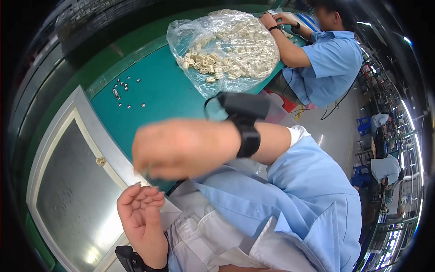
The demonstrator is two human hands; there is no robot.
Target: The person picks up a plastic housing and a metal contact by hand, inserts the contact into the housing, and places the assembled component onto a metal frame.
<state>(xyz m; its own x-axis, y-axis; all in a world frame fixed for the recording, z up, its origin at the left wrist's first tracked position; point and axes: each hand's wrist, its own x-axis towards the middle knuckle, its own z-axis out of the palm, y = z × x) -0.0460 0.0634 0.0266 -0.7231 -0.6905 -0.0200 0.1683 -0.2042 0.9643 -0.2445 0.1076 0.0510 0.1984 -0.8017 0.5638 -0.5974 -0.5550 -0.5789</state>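
In the head view the right hand point(181, 147) sweeps across the middle of the picture, blurred, its back turned up and its fingers curled under at the left end; whether they pinch anything I cannot tell. The left hand point(141, 213) waits lower down, palm up and cupped, fingers loosely bent inward, nothing clearly lying in it. Both hang over the near edge of the green counter point(167, 97), just right of a grey framed panel point(77, 190) with one small pale part point(100, 161) resting on its frame. Far across the counter lies a clear plastic bag point(224, 47) full of small cream-coloured parts, and to the left of it a scatter of tiny metal beads point(124, 90), well apart from both hands. A co-worker in a blue shirt point(326, 63) sits at the far right, hands busy beyond the bag. Judged from this, any handing of a small piece between the hands goes best if the cupped palm stays level and directly beneath the right fingertips, close over the counter, so a dropped piece lands there and not in the lap.
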